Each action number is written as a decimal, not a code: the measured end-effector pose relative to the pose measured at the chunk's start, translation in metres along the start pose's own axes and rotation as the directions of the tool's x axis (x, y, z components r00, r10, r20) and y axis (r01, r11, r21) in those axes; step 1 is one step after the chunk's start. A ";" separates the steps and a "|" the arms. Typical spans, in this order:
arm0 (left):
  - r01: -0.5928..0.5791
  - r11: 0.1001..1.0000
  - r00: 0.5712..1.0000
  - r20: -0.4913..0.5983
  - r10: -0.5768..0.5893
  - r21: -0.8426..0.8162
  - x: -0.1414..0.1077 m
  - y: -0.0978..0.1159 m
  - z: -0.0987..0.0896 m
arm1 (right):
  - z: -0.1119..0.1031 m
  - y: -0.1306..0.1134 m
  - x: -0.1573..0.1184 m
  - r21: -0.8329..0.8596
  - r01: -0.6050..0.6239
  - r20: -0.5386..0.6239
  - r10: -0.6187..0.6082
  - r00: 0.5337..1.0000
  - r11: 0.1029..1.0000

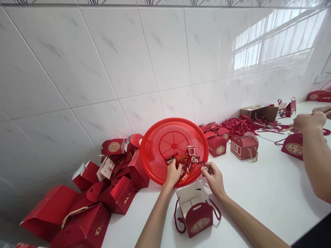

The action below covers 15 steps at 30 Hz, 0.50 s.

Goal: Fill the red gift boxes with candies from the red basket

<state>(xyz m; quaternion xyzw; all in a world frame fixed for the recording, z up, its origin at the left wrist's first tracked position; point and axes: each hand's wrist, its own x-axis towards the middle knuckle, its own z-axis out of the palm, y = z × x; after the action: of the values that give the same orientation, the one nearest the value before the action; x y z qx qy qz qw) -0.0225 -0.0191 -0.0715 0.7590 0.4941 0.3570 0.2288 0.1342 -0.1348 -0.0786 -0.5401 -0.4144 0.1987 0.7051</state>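
A red plastic sieve basket [152,144] leans tilted against the tiled wall, with several wrapped candies [192,159] gathered at its lower side. My left hand [173,174] reaches over the basket's front rim among the candies; its fingers are curled, and what they grip is hidden. At the basket's right rim my right hand [214,179] is closed on a small dark red candy packet [204,167]. Between my forearms stands an open dark red gift box [199,215] with a white inside and a cord loop on each side. No contents show in it.
Red gift boxes [121,194] are heaped at the left. More boxes [244,146] and a pile of dark red ribbons [239,124] lie at the right, beside a cardboard box [267,112]. Another person's hands [310,120] work over a red box [293,146].
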 end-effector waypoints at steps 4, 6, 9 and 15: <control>0.006 1.000 1.000 0.026 -0.005 -0.020 0.001 0.004 -0.004 | -0.002 -0.002 0.006 -0.055 0.012 -0.090 -0.017 0.996 0.998; 0.011 0.999 1.000 0.029 -0.010 -0.044 0.001 0.005 -0.006 | -0.002 0.000 0.008 -0.048 -0.012 -0.099 0.007 0.995 0.999; 0.013 0.997 0.999 0.040 -0.010 -0.080 0.001 0.005 -0.009 | -0.003 0.004 0.013 0.001 -0.081 -0.053 0.081 0.995 0.997; 0.017 1.000 0.998 -0.065 -0.015 0.023 0.000 0.008 -0.012 | -0.006 0.001 0.019 0.124 -0.152 0.165 0.130 0.978 0.981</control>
<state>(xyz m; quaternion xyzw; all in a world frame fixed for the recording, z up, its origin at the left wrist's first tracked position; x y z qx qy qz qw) -0.0271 -0.0224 -0.0583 0.7457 0.5115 0.3736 0.2066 0.1497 -0.1242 -0.0731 -0.5014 -0.4146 0.3178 0.6897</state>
